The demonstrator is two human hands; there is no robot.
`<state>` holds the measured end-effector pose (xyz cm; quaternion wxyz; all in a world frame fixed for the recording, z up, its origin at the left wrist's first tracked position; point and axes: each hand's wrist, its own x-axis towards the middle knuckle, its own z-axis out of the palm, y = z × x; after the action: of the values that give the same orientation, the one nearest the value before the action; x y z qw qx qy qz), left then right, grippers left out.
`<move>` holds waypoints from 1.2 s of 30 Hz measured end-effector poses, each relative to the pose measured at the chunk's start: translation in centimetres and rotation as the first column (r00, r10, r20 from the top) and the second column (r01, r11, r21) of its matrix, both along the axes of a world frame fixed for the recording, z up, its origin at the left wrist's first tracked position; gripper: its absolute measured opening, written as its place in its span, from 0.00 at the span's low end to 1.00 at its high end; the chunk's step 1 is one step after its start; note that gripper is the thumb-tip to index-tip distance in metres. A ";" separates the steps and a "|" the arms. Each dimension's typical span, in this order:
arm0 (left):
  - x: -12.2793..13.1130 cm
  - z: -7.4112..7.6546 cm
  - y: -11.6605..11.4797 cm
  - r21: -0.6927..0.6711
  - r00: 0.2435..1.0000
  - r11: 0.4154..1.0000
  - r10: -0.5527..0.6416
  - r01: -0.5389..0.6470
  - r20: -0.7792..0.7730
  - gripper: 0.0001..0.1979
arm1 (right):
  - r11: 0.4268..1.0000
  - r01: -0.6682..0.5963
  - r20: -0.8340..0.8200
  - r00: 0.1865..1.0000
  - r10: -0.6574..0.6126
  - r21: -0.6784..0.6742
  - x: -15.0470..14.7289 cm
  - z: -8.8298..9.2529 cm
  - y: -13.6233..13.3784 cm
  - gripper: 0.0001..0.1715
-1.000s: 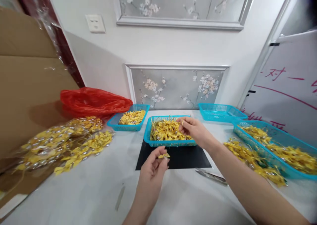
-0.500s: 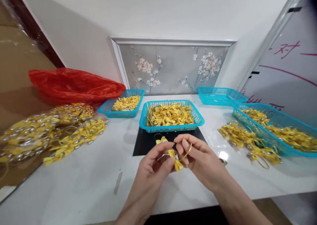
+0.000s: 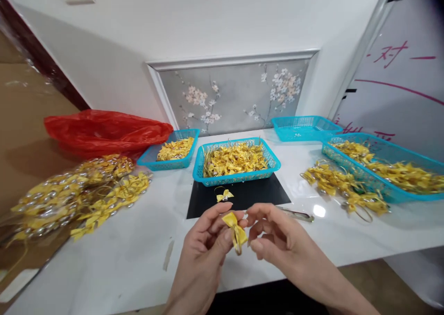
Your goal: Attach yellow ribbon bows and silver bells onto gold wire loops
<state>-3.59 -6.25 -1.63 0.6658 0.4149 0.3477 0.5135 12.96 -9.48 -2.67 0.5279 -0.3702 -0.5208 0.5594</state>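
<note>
Between the thumb and fingers of my left hand [image 3: 208, 250] is a yellow ribbon bow [image 3: 238, 235] with a gold cord loop hanging below its knot. My right hand [image 3: 282, 238] is just to the right of the bow, fingers curved and apart, with nothing seen in them. Beyond my hands, another small bow [image 3: 225, 195] with a silvery bead lies on the black mat [image 3: 277, 192]. A pair of metal tweezers [image 3: 300, 215] lies partly behind my right hand.
A blue basket of yellow bows [image 3: 236, 180] stands on the mat's far edge. Other blue baskets stand at back left [image 3: 166, 165], back right [image 3: 294, 133] and right [image 3: 409, 190]. Loose bows [image 3: 333, 178] lie right; bagged beaded bows [image 3: 52, 199] and a red plastic bag [image 3: 107, 132] are left.
My right hand has let go of the gold cord and its fingers have spread apart. The bow has turned in my left hand, its loop now pointing down. The tweezers show more.
</note>
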 end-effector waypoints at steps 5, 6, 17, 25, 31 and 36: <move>0.1 -0.9 -0.3 0.069 0.990 0.997 0.048 -0.039 -0.131 0.15 | 0.996 0.089 -0.083 0.993 -0.089 -0.007 -0.9 0.1 -0.1 0.08; 0.2 -1.0 -0.3 0.086 0.985 0.995 0.056 -0.042 -0.163 0.14 | 0.992 0.122 -0.077 0.990 -0.122 0.004 -1.0 0.2 0.0 0.07; 1.0 -0.4 -1.2 0.061 0.938 0.993 -0.071 0.098 -0.340 0.10 | 0.983 0.161 -0.151 0.973 -0.173 -0.090 -0.7 -1.0 0.5 0.10; 1.1 -0.7 -1.4 0.113 0.892 0.990 -0.024 0.084 -0.451 0.06 | 0.984 0.127 -0.035 0.991 -0.133 -0.126 -1.2 -0.7 0.4 0.15; 1.1 -0.7 -1.7 0.042 0.923 0.997 -0.042 0.063 -0.381 0.07 | 0.988 0.085 -0.003 0.996 -0.086 -0.129 -1.1 -0.5 0.4 0.18; 1.2 -0.5 -1.9 -0.003 0.940 0.999 -0.036 0.037 -0.339 0.08 | 0.991 0.128 0.134 0.983 -0.123 -0.028 -1.5 -1.1 -0.1 0.13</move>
<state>-2.36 -8.15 -2.15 0.6049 0.5043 0.4485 0.4227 11.42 -9.57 -3.81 0.5196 -0.4483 -0.5199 0.5086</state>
